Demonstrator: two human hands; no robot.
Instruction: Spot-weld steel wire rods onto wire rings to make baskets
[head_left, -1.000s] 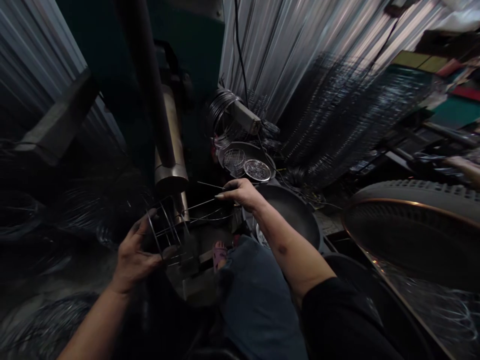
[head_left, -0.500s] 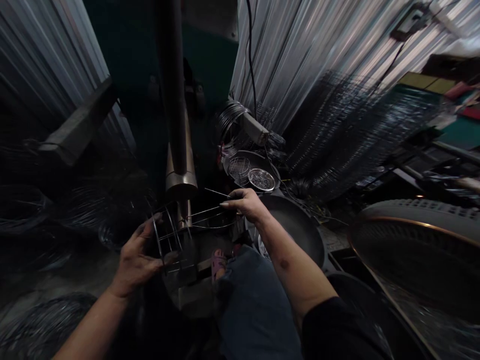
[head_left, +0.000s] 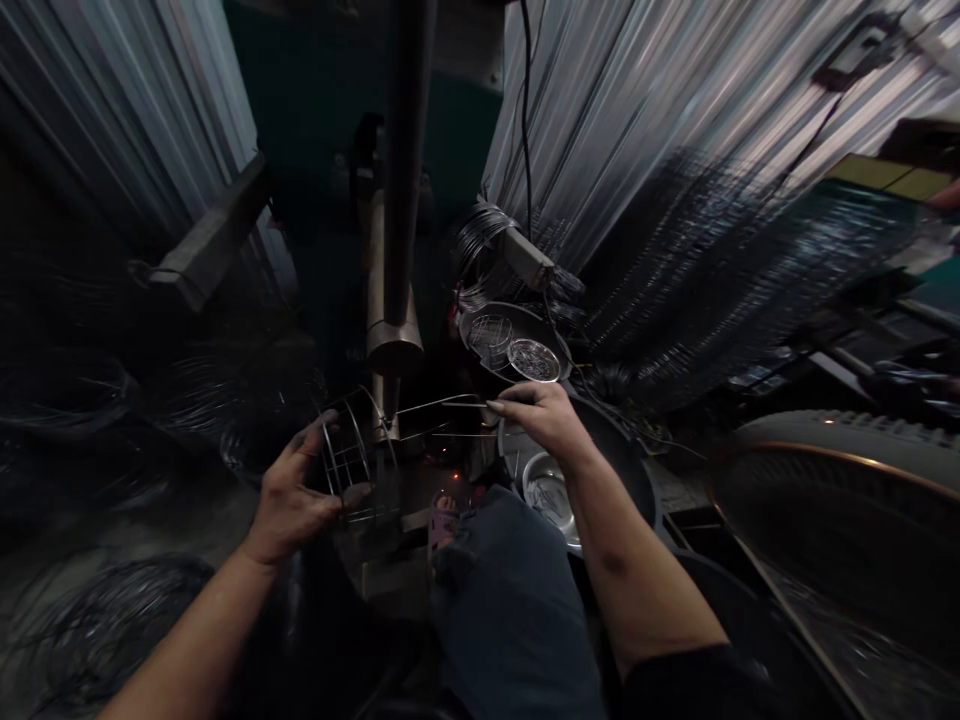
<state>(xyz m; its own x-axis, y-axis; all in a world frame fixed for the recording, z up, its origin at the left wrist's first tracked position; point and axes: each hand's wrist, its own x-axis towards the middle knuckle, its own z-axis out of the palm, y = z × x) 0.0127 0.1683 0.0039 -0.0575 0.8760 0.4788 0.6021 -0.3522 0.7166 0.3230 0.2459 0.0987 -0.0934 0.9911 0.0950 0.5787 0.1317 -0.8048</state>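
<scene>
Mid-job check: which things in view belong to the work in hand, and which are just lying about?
Apparently in use:
wire frame, in the left hand
thin wire, in the right hand
metal cylinder, beyond the hands

Seemingly lying about:
wire coil, beyond the cylinder's right
dark coil, lower left
large round object, far right

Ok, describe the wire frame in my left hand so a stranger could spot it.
Find the thick metal cylinder left of centre. Just below and left, your left hand holds the wire frame; unlike the round wire rack lying in the farther basin, it's gripped.
</scene>
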